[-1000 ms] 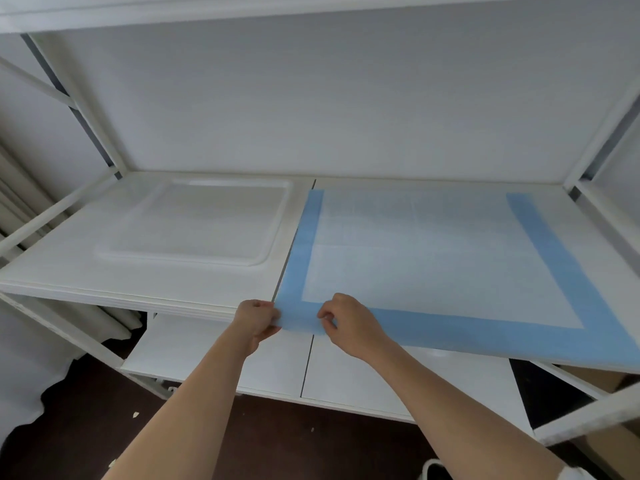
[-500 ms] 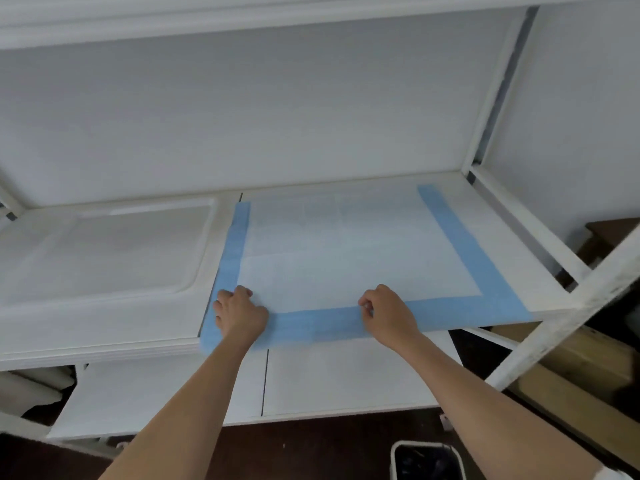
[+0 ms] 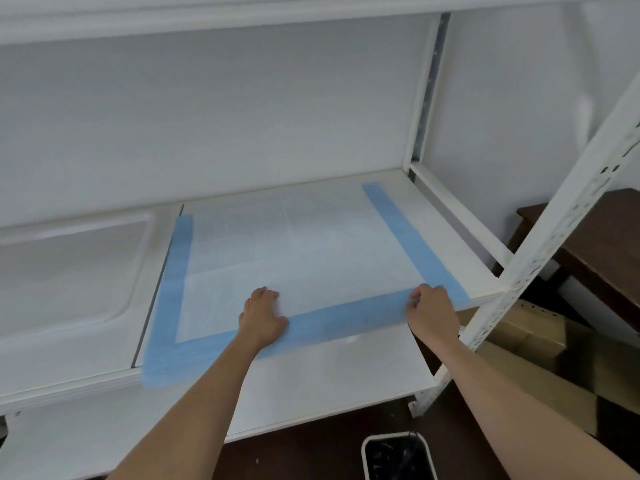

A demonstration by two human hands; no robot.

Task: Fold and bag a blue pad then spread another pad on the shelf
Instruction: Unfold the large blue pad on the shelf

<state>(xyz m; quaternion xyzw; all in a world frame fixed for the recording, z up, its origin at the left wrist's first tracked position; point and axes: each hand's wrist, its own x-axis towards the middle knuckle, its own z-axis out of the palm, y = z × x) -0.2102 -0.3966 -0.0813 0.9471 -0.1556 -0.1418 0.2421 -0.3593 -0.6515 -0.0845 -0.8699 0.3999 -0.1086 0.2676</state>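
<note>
White metal shelf (image 3: 446, 216) fills the view, pad on its right half. Blue pad (image 3: 294, 258), white centre with blue border, lies flat and spread, long axis running 9 to 3 o'clock, near edge overhanging the shelf front a bit at 7 o'clock. White tray (image 3: 69, 271) sits on the shelf at 9 o'clock of the pad, just beside it. Lower shelf board (image 3: 329, 375) below. Brown boxes (image 3: 540, 348) at 4 o'clock, dark bin (image 3: 398, 457) on the floor at 6 o'clock.

Left hand (image 3: 261, 318) rests on the near blue border around mid-edge, fingers bent loosely, pressing down; grip state: looks like pressing not pinching, hard to be sure. Right hand (image 3: 431, 311) is at the near right corner, fingers curled on the border, seems to pinch it.

Key relation: pad extends toward 12 o'clock from both hands; right hand nearer the corner, left corner at 7 o'clock unheld. Likely smoothing or squaring the spread.
</note>
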